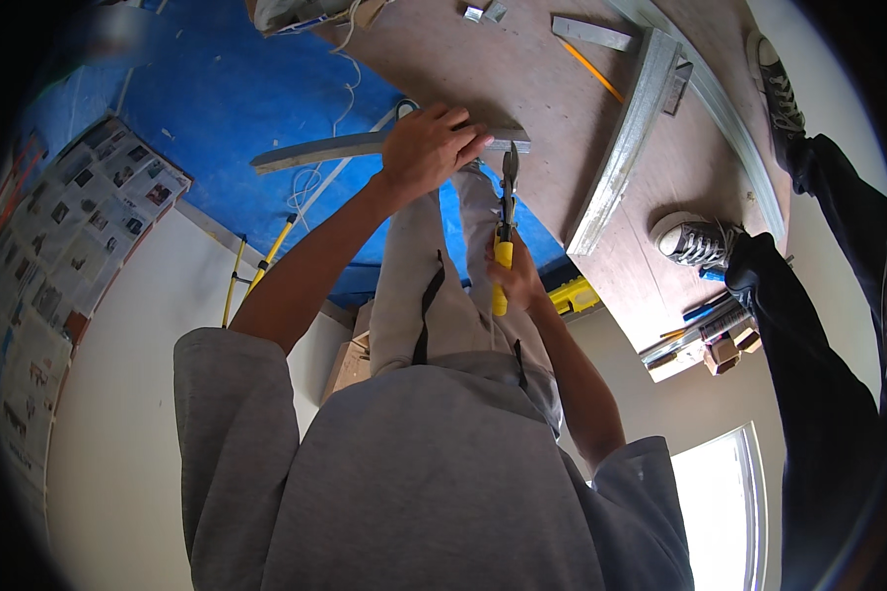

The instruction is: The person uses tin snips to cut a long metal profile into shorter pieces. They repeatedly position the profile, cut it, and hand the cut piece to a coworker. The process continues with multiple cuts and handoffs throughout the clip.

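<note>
My left hand [429, 146] is closed over a narrow grey metal channel [325, 151], which lies crosswise in front of my legs. The channel's right end extends past my fingers. Gripped in my right hand [524, 274] is a pair of tin snips with yellow handles [504, 258]. Their metal jaws point away from me and are close to the channel's right end; I cannot tell whether they touch it. My fingers hide part of the channel and part of the handles.
Metal studs [629, 138] and a yellow pencil [589, 69] lie on a wooden board [503, 59] at the far right. A co-worker's shoes [695, 241] are beside them. Blue sheeting [227, 89] with white cord [349, 94] covers the left. Two small metal offcuts [485, 13] sit at the back.
</note>
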`<state>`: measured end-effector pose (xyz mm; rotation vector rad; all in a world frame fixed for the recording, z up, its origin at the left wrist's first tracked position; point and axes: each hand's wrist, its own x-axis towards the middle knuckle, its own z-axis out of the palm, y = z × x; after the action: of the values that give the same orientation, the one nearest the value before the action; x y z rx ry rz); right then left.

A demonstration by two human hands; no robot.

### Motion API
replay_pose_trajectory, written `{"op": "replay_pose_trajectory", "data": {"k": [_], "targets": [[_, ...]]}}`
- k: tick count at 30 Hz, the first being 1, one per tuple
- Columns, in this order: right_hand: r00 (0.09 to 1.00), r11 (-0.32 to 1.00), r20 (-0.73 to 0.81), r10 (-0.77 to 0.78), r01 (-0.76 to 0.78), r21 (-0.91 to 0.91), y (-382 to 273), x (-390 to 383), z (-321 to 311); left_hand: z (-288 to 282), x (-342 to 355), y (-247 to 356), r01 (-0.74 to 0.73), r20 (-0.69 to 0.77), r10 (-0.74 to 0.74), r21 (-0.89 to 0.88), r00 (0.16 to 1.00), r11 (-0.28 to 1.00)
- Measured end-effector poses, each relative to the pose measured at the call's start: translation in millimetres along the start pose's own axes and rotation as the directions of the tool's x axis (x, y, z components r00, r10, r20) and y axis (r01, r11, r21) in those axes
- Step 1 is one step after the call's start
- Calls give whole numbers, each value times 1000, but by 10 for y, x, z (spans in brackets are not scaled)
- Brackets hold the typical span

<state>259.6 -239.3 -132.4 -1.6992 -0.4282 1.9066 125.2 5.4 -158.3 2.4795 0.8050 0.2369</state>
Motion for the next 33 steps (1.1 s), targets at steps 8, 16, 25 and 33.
{"op": "replay_pose_trajectory", "data": {"k": [8,16,25,33], "targets": [[998,995,-53,-46,41,-87,5,10,-38,10,-21,34,33,-21,-33,7,999,999],[992,965,-69,-109,89,-245,37,31,-145,-43,-60,60,57,-27,-59,-71,998,996],[992,945,-66,-111,85,-316,-40,1,-184,-90,-34,230,231,84,-228,-22,970,973],[992,944,-57,-116,93,-316,132,104,-238,42,-118,468,375,-32,-385,-173,922,911]]}}
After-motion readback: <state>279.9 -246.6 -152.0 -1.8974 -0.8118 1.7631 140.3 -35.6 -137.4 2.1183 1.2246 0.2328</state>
